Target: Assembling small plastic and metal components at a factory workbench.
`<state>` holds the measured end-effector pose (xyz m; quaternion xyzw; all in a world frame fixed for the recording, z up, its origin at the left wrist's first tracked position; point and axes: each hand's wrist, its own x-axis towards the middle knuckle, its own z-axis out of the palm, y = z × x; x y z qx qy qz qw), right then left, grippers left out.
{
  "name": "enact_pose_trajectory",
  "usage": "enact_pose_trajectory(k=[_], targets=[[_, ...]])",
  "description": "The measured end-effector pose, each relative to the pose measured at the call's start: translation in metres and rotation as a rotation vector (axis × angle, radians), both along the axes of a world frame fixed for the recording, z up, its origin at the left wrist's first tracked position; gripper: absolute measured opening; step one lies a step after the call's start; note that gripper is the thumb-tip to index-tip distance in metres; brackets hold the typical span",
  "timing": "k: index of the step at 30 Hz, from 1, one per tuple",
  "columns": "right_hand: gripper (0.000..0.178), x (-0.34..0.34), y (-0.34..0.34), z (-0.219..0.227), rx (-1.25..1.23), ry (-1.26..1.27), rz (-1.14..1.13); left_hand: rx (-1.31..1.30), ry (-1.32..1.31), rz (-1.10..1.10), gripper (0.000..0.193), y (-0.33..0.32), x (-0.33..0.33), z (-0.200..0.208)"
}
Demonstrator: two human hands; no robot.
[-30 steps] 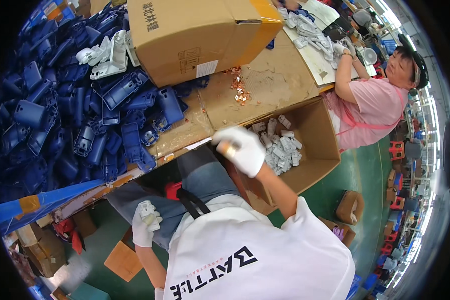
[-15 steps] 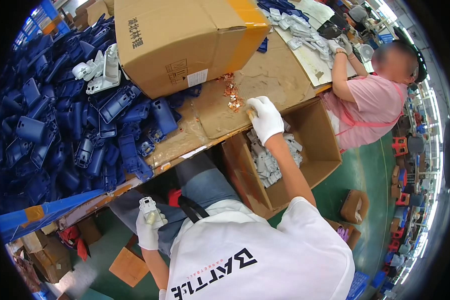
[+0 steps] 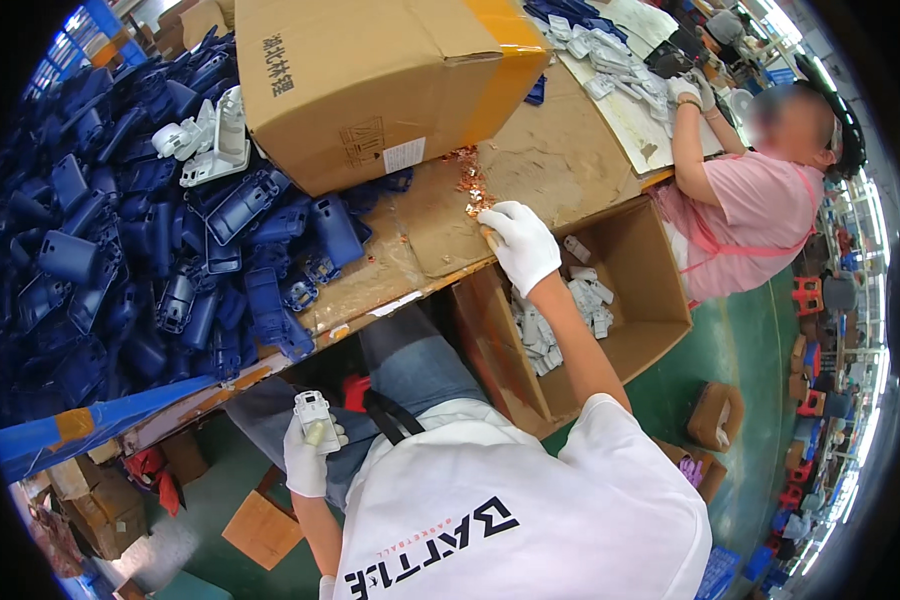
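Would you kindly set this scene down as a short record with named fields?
Left hand: gloved, holding a white part
Right hand: gloved, fingertips at the copper bits; contact or grip unclear
Table: bears the copper bits, a carton and a pile of blue shells
On the blue shells: several white pieces
Open box: below the table edge, holding small white parts
Co-worker: at right, pink top, gloved hands
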<state>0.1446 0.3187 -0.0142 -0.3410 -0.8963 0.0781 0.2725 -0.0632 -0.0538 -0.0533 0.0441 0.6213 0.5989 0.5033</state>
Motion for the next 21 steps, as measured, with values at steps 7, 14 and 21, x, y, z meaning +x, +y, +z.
enact_pose_trajectory(k=[7, 14, 21], targets=[[0.016, -0.006, 0.001, -0.008, -0.181, 0.019, -0.062, -0.018, -0.009, 0.049, 0.030, -0.005, 0.004, 0.000], [0.014, -0.011, 0.021, 0.004, -0.291, -0.200, -0.134, 0.020, -0.036, 0.056, 0.034, 0.003, 0.005, 0.008], [0.025, -0.022, 0.019, -0.001, -0.172, -0.665, -0.240, 0.126, -0.055, 0.051, 0.023, -0.013, -0.001, 0.012]])
